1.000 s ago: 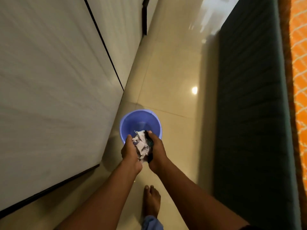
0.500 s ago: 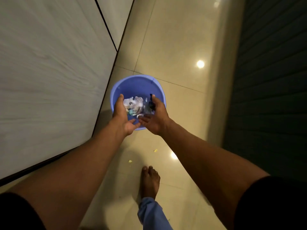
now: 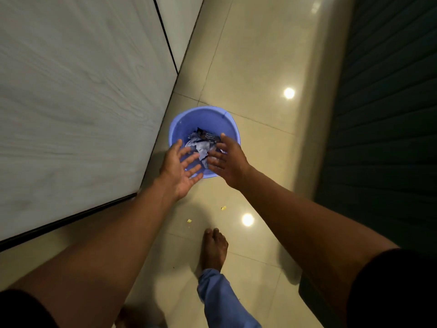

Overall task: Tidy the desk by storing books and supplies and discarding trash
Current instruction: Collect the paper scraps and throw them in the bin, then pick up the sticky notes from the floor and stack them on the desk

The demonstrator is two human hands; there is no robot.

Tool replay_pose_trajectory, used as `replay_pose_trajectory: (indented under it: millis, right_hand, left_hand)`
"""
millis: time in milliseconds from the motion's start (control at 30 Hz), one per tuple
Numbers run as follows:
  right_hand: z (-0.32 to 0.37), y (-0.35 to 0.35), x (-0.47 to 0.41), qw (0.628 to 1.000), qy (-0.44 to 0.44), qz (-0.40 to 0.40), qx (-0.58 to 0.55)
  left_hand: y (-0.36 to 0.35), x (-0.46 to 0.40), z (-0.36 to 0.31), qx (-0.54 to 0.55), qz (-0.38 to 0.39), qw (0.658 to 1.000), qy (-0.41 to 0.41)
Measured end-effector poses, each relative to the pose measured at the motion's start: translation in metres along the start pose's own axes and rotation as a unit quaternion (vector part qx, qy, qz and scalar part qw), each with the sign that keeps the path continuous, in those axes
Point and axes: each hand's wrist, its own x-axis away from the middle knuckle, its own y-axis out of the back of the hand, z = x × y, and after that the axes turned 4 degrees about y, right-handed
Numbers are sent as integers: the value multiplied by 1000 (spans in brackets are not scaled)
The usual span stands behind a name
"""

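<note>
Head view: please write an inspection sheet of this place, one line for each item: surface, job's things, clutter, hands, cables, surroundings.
Surface: glossy beige tiled floor, with lamp reflections.
Job's things: blue bin stands on the floor; crumpled paper and a dark wrapper lie inside it.
Clutter: two small yellow scraps on the floor, between the bin and the bare foot.
Hands: left hand and right hand hover over the bin's near rim, fingers spread, holding nothing.
Cables: nothing seen.
Surroundings: pale wood-grain panel with a dark edge on the left; dark ribbed surface on the right.
</note>
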Motion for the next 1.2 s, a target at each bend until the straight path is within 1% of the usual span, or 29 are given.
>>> replay_pose_trajectory:
  millis: [67,233,333,433,500,567,600,667,733,833,867,933,1000,1067,1167,1200]
  right_hand:
    - [-6,-4,18,999,1,-7,45]
    - [-10,-19,86,990,-8,6,139]
    - [-18,-32,133,981,-3,13,195]
    - [-33,-43,186,961,22,30,274]
    - [-49,-50,218,926,49,35,372]
    - [-71,-58,249,876,80,41,474]
    - [-84,-64,264,852,88,58,513]
    - [-104,-76,294,816,98,90,562]
    - [-127,-92,335,780,128,111,602]
    - [-172,-116,404,715,153,161,663]
    - [-191,-126,427,693,160,176,681]
    - [-232,-136,465,652,171,211,708]
    - [-274,-141,489,626,178,247,718]
    - [-320,-149,521,591,178,276,737]
    - [-386,-159,567,526,183,321,766]
    - [-411,-163,582,493,189,344,776]
  left_hand:
    - [11,16,10,-17,2,1000,3]
    - [44,72,39,-34,-16,999,14]
    - [65,121,59,-30,-15,999,13]
    - [90,186,82,-44,-29,999,10]
    - [110,228,100,-66,-44,997,9]
    - [135,271,120,-93,-56,994,-7]
    - [148,294,130,-107,-62,992,-20]
    - [174,331,150,-144,-80,985,-51]
    - [207,371,176,-181,-108,974,-84]
    - [256,436,226,-235,-136,955,-122]
    - [277,456,246,-231,-153,952,-131]
    - [315,492,290,-193,-173,956,-136]
    - [349,518,332,-139,-184,963,-141]
    - [385,546,381,-76,-216,962,-148]
    - [426,580,452,26,-256,951,-171]
    - [438,591,477,59,-272,944,-175]
